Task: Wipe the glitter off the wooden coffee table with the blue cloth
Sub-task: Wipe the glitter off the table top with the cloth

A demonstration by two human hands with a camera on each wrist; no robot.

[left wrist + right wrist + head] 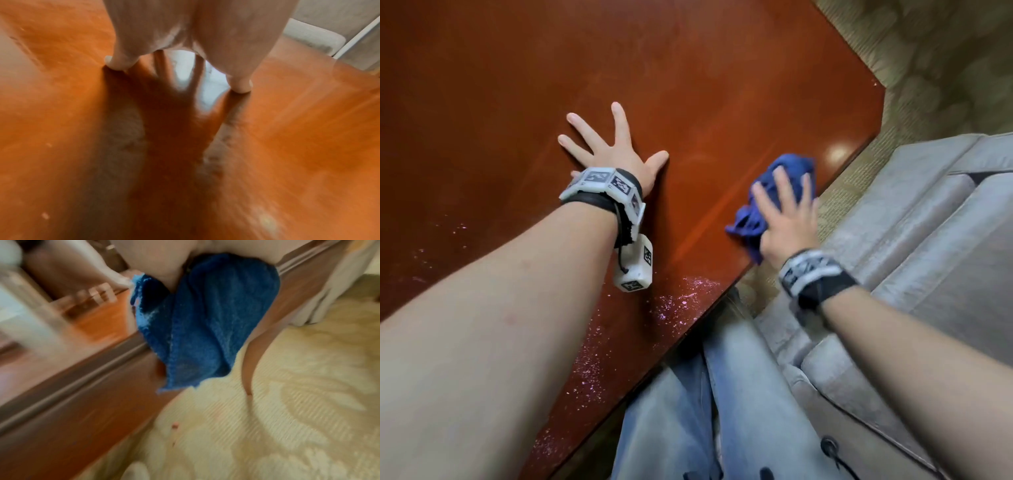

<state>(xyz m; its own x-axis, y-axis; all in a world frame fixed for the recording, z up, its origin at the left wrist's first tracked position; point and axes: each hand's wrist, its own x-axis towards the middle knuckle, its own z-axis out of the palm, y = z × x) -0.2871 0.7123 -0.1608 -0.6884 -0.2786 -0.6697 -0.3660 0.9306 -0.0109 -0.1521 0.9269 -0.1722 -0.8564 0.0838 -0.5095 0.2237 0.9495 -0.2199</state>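
The left hand (616,154) lies flat on the wooden tabletop (482,85), fingers (577,125) spread straight. At its three o'clock, the right hand (786,222) presses the bunched blue cloth (750,219) down at the tabletop's edge with straight fingers. Pink glitter (681,298) speckles the near edge at six o'clock

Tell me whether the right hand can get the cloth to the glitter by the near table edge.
Probably yes. The right hand presses the blue cloth at the same table edge, and bare wood lies between it and the glitter; the left hand rests farther in.
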